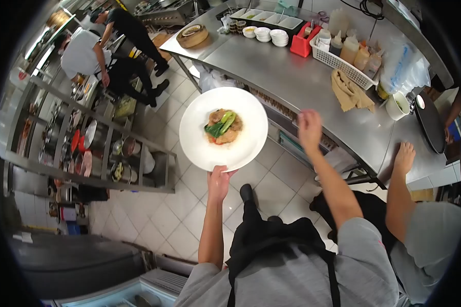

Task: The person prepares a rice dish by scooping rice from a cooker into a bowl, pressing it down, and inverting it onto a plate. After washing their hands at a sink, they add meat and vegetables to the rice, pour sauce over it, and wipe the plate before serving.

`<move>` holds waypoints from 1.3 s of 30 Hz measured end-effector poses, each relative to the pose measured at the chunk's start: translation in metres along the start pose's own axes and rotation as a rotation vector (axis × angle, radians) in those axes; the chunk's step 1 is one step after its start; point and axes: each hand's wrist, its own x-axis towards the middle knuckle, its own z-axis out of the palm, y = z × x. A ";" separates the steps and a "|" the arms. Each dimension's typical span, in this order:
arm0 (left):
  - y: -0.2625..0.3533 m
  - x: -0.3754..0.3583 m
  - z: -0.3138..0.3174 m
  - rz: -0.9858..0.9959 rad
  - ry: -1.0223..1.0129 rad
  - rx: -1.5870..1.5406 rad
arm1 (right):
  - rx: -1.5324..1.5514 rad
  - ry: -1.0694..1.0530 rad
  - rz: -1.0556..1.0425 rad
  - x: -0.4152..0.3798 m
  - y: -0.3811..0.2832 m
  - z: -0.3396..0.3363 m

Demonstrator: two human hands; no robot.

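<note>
Beside the long grey steel counter point(264, 64), the left hand point(218, 185) grasps a round white plate point(193, 128), probably steadying its green-topped brown food point(223, 127); the right hand point(310, 129), fingers loosely curled, seems empty.

Plate point(194, 130), centre of frame: one
Wearer's hands point(218, 180), centre: two
Bowl stacks point(263, 35), top centre: three
Red holder point(302, 45), upper right: one
White basket point(344, 67), upper right: one
Cloth point(350, 91), upper right: one
Black tray point(430, 125), right: one
Co-workers point(82, 53), upper left: two

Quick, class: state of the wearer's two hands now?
Left hand: holding the white plate by its edge.
Right hand: nothing visible in it; open or closed can't be told.
</note>
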 end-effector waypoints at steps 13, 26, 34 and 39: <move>0.026 0.175 -0.031 -0.248 -0.352 0.009 | -0.917 0.196 0.388 0.060 0.088 -0.049; 0.017 0.212 -0.032 -0.435 -0.419 0.038 | -0.768 0.036 0.077 0.052 0.050 0.002; 0.103 0.282 -0.028 -0.178 -0.279 0.385 | -0.533 -0.199 -0.243 0.139 -0.059 0.059; 0.099 0.359 -0.007 -0.088 -0.616 0.834 | -0.968 -0.752 -0.606 0.193 -0.080 0.131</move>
